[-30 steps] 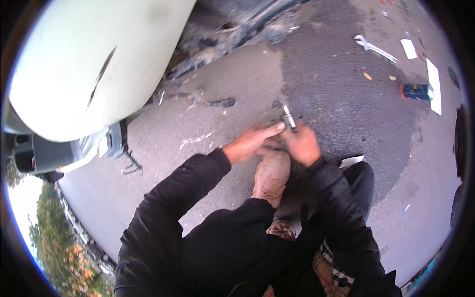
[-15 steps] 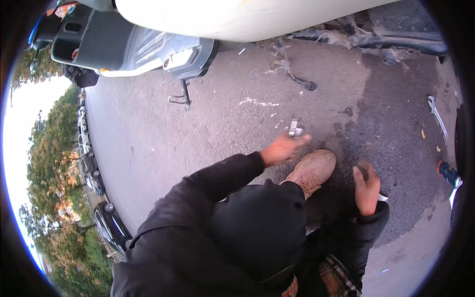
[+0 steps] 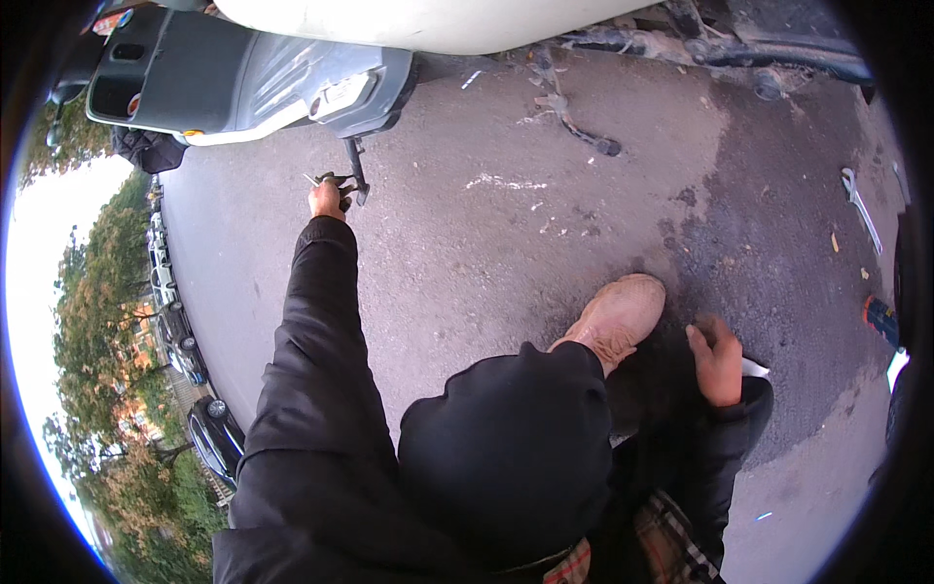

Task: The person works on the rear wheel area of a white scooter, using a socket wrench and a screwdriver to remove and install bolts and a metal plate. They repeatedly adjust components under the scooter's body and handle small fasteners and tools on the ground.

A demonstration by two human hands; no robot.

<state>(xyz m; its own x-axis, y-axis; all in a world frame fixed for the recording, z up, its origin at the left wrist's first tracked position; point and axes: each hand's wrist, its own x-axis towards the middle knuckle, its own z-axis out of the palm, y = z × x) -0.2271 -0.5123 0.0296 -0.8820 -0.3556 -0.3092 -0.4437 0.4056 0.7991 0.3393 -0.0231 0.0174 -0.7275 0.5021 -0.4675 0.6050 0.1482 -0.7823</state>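
Observation:
My left hand (image 3: pixel 329 198) is stretched out to the far left, closed at the foot of the scooter's side stand (image 3: pixel 357 167). A thin pale piece sticks out beside its fingers; what they grip is too small to make out. My right hand (image 3: pixel 718 362) hangs on the right of my shoe (image 3: pixel 623 310), fingers loosely curled, thumb apart, with nothing visible in it. Behind its wrist a white piece (image 3: pixel 755 369) shows. The grey and white scooter (image 3: pixel 336 92) spans the top left.
A second, dirty stand (image 3: pixel 579 127) rests under the pale body panel (image 3: pixel 467 24). On the far right lie a wrench (image 3: pixel 862 210) and a dark can (image 3: pixel 880 321) on the asphalt. A dark stain (image 3: pixel 778 263) covers the ground there. Parked cars (image 3: pixel 209 428) line the left.
My left hand has swung from beside my shoe to the side stand at the far left. The silvery metal piece at its fingers is no longer beside the shoe. My right hand stays about the same.

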